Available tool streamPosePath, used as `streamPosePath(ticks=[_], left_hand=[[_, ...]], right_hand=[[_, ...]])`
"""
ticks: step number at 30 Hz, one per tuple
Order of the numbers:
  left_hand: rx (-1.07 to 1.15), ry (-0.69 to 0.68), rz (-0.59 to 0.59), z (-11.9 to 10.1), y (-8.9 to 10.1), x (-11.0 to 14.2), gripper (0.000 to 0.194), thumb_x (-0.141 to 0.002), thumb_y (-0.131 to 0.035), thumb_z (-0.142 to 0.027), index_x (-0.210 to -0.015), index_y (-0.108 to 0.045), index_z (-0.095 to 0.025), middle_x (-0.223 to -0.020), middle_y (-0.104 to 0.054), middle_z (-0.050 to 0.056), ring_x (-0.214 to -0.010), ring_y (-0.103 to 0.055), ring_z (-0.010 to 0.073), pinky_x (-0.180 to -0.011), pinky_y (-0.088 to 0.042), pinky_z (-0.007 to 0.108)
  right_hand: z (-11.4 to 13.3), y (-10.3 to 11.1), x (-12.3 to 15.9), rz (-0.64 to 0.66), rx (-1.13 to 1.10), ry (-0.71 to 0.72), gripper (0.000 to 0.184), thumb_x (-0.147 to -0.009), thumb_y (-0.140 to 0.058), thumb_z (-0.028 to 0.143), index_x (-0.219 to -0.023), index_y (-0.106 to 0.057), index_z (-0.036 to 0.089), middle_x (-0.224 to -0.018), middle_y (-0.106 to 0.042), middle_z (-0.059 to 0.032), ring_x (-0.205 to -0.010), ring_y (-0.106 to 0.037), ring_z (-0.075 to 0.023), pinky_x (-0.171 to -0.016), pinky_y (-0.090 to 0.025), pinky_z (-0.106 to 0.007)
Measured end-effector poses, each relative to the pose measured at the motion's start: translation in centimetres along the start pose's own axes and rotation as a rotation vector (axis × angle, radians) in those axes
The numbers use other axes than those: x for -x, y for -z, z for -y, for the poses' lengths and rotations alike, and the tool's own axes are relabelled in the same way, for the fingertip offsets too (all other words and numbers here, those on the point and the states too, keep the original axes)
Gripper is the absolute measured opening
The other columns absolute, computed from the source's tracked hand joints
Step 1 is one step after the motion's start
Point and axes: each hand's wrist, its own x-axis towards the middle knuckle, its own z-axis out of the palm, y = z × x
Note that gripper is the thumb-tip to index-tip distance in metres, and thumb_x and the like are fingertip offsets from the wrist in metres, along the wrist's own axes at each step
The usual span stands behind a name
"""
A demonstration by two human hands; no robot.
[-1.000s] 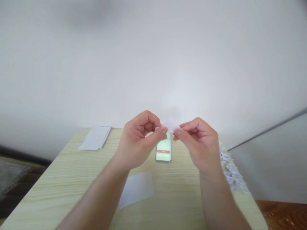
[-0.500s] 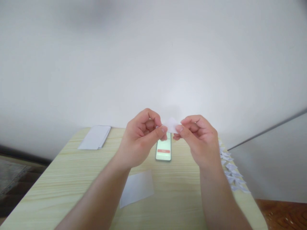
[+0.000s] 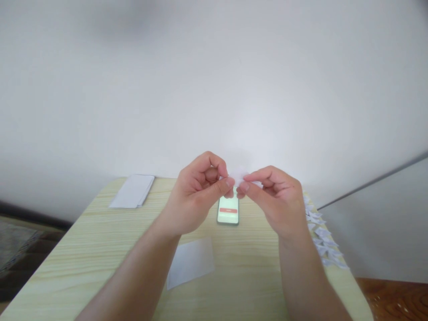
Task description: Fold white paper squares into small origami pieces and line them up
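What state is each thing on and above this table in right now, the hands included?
Left hand: raised, pinching the small paper
Right hand: raised, pinching the same paper
Small paper: held up, partly hidden by fingers
Phone: screen lit, partly covered
Loose sheet: lying flat
Paper stack: flat, slightly uneven
Folded papers: clustered along the right edge

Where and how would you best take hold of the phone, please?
Probably by both long edges at the near end, coming from the person's side. The phone lies flat and narrow on the table with that end in view, while the left hand, right hand and paper hide its far end.
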Motion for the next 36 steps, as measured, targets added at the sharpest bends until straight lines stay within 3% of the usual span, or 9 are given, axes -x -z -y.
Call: streamPosePath(ticks=[3, 9, 15, 20, 30, 36], left_hand=[[-0.026, 0.002, 0.001, -0.1, -0.1, 0.1, 0.017, -0.092, -0.074, -0.024, -0.091, -0.057, -0.021, -0.077, -0.063, -0.001, -0.072, -0.065, 0.0140, -0.069, -0.053, 0.029], [-0.063, -0.009, 0.036, 0.1, 0.0, 0.2, 0.015, -0.095, -0.071, -0.025, -0.094, -0.057, -0.021, -0.077, -0.061, -0.001, -0.075, -0.062, 0.0143, -0.071, -0.051, 0.029], [-0.100, -0.029, 0.055, 0.3, 0.4, 0.1, 0.011, -0.098, -0.067, -0.025, -0.096, -0.057, -0.021, -0.076, -0.060, -0.001, -0.073, -0.058, 0.0125, -0.068, -0.046, 0.028], [-0.090, -0.021, 0.105, 0.2, 0.6, 0.1, 0.007, -0.101, -0.062, -0.024, -0.099, -0.056, -0.022, -0.078, -0.062, -0.001, -0.076, -0.059, 0.0133, -0.071, -0.045, 0.029], [-0.092, 0.013, 0.152, 0.3, 1.2, -0.2, 0.006, -0.102, -0.060, -0.023, -0.100, -0.055, -0.022, -0.075, -0.057, -0.003, -0.073, -0.056, 0.0121, -0.067, -0.041, 0.028], [-0.068, 0.005, 0.147, 0.4, 1.5, -0.4, 0.006, -0.102, -0.060, -0.021, -0.098, -0.055, -0.020, -0.074, -0.057, -0.003, -0.071, -0.055, 0.0110, -0.067, -0.041, 0.026]], right_hand=[[0.2, -0.1, -0.1, -0.009, -0.009, -0.023, 0.013, -0.087, -0.080, 0.026, -0.094, -0.071, 0.023, -0.082, -0.079, -0.0013, -0.074, -0.076, -0.0190, -0.065, -0.059, -0.032], [0.4, -0.4, -0.2, 0.027, 0.001, -0.022, 0.032, -0.085, -0.081, 0.021, -0.113, -0.067, 0.029, -0.077, -0.072, 0.0053, -0.071, -0.069, -0.0144, -0.060, -0.052, -0.027], [0.2, -0.2, -0.1, -0.003, 0.012, -0.006, 0.021, -0.085, -0.083, 0.026, -0.101, -0.071, 0.024, -0.091, -0.079, -0.0009, -0.079, -0.072, -0.0165, -0.069, -0.056, -0.030], [0.3, 0.2, -0.3, 0.020, 0.007, -0.034, 0.014, -0.087, -0.082, 0.029, -0.092, -0.071, 0.022, -0.079, -0.079, -0.0010, -0.073, -0.074, -0.0161, -0.065, -0.056, -0.028], [0.6, 1.0, -0.4, 0.106, 0.012, -0.066, 0.012, -0.094, -0.074, 0.033, -0.097, -0.068, 0.023, -0.075, -0.079, -0.0003, -0.072, -0.077, -0.0178, -0.072, -0.060, -0.031], [0.4, 1.7, -0.1, 0.144, 0.068, -0.100, 0.021, -0.087, -0.082, 0.032, -0.105, -0.074, 0.024, -0.093, -0.082, -0.0045, -0.086, -0.079, -0.0214, -0.075, -0.061, -0.032]])
